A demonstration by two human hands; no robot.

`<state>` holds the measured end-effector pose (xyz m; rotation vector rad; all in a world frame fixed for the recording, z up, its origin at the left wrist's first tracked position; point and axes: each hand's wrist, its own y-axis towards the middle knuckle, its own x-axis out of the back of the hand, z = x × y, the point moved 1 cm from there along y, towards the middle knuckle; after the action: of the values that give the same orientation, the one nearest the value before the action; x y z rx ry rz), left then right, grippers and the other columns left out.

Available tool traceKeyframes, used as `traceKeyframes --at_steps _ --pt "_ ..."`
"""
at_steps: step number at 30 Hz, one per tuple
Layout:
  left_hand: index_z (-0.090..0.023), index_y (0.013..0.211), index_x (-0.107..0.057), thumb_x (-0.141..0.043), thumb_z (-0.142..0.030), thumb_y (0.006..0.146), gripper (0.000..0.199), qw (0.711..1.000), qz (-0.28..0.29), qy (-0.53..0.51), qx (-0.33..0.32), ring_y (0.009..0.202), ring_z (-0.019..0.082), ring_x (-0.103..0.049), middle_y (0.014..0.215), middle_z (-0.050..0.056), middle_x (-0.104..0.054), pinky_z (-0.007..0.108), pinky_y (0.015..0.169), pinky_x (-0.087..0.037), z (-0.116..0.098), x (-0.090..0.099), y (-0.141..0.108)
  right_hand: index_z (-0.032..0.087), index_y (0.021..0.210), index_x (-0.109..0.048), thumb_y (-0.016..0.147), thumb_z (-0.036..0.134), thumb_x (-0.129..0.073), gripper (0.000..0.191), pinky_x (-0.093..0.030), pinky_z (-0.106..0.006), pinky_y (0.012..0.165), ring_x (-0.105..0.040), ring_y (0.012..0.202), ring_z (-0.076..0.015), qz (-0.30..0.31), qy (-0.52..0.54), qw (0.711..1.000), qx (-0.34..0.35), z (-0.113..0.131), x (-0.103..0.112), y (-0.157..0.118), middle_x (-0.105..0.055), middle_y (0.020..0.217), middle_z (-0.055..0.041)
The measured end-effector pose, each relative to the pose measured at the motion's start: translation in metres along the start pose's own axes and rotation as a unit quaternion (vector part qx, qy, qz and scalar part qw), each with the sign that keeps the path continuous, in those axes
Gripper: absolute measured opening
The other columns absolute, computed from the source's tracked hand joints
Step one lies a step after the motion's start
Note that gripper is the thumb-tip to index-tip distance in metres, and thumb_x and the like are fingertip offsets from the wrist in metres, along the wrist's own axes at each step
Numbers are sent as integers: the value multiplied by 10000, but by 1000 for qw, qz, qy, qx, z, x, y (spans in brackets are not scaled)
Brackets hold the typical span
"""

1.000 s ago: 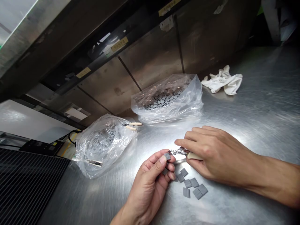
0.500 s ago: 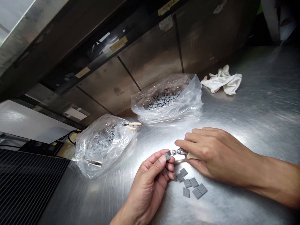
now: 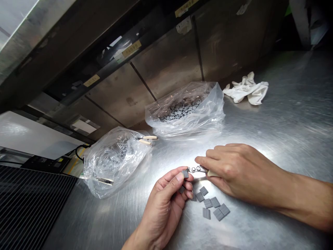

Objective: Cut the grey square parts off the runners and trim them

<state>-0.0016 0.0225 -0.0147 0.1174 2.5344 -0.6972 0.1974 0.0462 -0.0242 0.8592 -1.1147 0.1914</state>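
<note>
Between thumb and fingers, my left hand (image 3: 166, 205) pinches a small grey ridged square piece (image 3: 185, 173). Another grey piece (image 3: 181, 189) shows within the curled fingers of the same hand. My right hand (image 3: 234, 170) is closed round the cream handles of small nippers (image 3: 199, 169). Their metal jaws reach the upper edge of the pinched piece; whether they bite into it I cannot tell. Below the hands, several loose grey square pieces (image 3: 215, 202) lie on the metal table (image 3: 286, 139), some touching or overlapping.
A clear plastic bag (image 3: 187, 126) full of grey pieces stands at the back. Left of it lies another clear bag (image 3: 117, 173) with fewer pieces, cream-handled nippers (image 3: 147, 139) and a flat cutter-like tool (image 3: 104, 181). White gloves (image 3: 247, 89) lie crumpled at the back right.
My right hand and the nippers have shifted very slightly. Both hands keep their grip, and the loose pieces stay in place.
</note>
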Motion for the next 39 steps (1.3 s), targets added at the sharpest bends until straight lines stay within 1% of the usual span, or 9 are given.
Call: traceKeyframes --at_steps 6,9,12,14,16,19,25,32,39 --pt "-64 987 -768 -722 -116 858 147 1000 1 4 -2 690 93 -610 823 80 -701 190 645 -530 0 -1 -1 207 839 -664 819 158 -648 55 -368 -334 586 -582 593 -181 7 28 999 -33 -2 0 0 -627 698 13" --pt "-74 1052 -754 -709 -110 861 199 1000 -13 0 1 701 102 -616 828 80 -693 199 649 -532 -2 -1 -1 202 921 -713 832 168 -618 134 -389 -329 611 -620 657 -196 20 64 994 -82 -8 3 2 -678 747 -9" --pt "-85 1082 -739 -666 -106 880 215 999 -46 -2 -13 707 116 -618 828 80 -684 212 638 -533 -4 -1 1 236 986 -733 831 132 -576 245 -421 -298 653 -641 711 -176 74 188 973 -113 -11 7 5 -721 794 7" --pt "-80 1048 -737 -632 -92 886 194 998 -63 1 -25 704 121 -616 835 85 -679 219 626 -534 -6 0 3 259 997 -734 821 106 -564 288 -436 -269 678 -642 724 -149 130 274 947 -108 -10 8 6 -739 839 32" --pt "-72 1011 -733 -615 -75 878 178 997 -76 3 -24 694 123 -611 835 90 -675 224 615 -535 -7 1 5 268 1042 -731 803 95 -583 330 -448 -259 724 -657 791 -146 167 317 929 -96 -7 8 6 -753 924 39" --pt "-71 968 -727 -610 -66 869 153 996 -85 3 -15 687 123 -604 827 92 -671 221 604 -534 -8 3 6 263 1119 -719 779 98 -624 389 -449 -272 782 -663 887 -166 188 312 928 -81 -3 6 5 -753 1008 26" --pt "-88 938 -715 -598 -99 887 128 998 -62 13 -14 705 123 -602 849 86 -668 219 610 -538 -7 5 6 272 1105 -715 788 80 -621 382 -445 -278 783 -654 880 -164 200 301 931 -56 2 6 4 -748 983 33" --pt "-69 925 -718 -590 -110 901 136 997 -68 18 -13 720 125 -625 901 111 -676 210 608 -549 -7 4 5 260 1118 -713 812 92 -623 361 -455 -287 795 -655 888 -174 204 301 931 -44 13 8 5 -743 986 13" --pt "-68 979 -706 -591 -102 891 148 997 -72 22 -2 640 106 -587 780 42 -607 203 543 -523 -8 3 5 263 1114 -706 776 55 -608 409 -456 -282 849 -659 955 -167 220 313 923 -45 21 9 7 -745 1051 24"
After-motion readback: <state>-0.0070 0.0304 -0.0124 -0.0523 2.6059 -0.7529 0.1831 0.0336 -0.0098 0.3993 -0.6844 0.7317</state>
